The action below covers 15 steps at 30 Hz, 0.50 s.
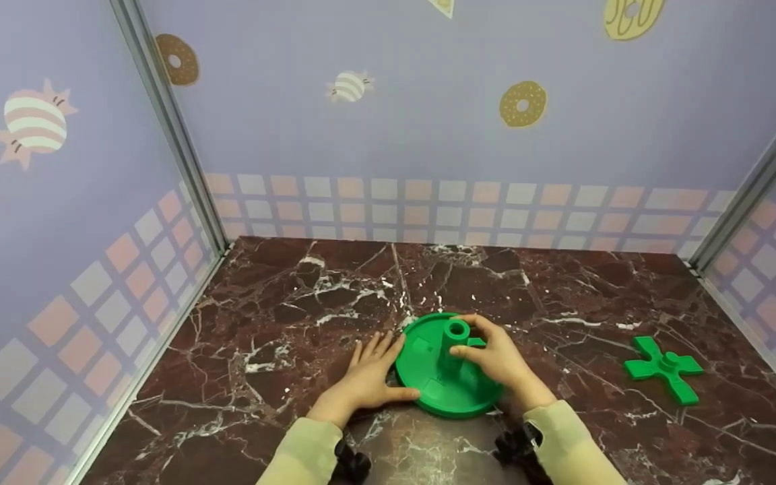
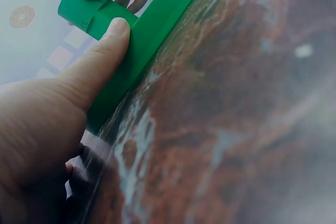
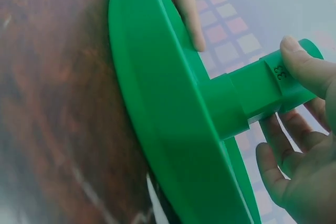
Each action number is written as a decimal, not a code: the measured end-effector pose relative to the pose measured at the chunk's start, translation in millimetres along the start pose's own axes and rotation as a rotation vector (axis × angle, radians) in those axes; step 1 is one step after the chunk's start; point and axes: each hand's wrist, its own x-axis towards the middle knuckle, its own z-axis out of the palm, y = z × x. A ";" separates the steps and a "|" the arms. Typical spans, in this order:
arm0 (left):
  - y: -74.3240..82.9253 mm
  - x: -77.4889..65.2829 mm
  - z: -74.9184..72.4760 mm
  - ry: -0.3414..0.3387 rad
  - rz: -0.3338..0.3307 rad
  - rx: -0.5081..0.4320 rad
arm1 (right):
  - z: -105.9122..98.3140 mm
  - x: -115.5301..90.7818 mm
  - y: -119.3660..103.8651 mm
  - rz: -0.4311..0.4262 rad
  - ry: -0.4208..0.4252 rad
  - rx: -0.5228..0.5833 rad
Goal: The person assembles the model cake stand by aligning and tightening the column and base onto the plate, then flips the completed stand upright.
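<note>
A round green base [image 1: 452, 399] with a raised rim lies on the marbled tabletop. From its middle rises a hollow green post [image 3: 257, 90], upright, with the number 33 marked on its side. My right hand [image 1: 501, 357] pinches the post near its top, thumb on the near side and fingers behind it. My left hand [image 1: 369, 378] rests at the base's left edge with its fingers straight and spread. The left thumb [image 2: 113, 43] lies against the rim. Part of the base is hidden behind my right hand.
Off to the right, a flat green cross-shaped piece [image 1: 667, 366] with a round stub at its centre lies on the tabletop [image 1: 334, 289]. Patterned panels [image 1: 361, 135] close in the back and both sides. Small pale flecks are scattered behind the base.
</note>
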 end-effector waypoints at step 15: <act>-1.1 0.5 0.8 -0.002 0.008 -0.004 | -59.2 -32.4 14.9 -0.051 -0.052 0.064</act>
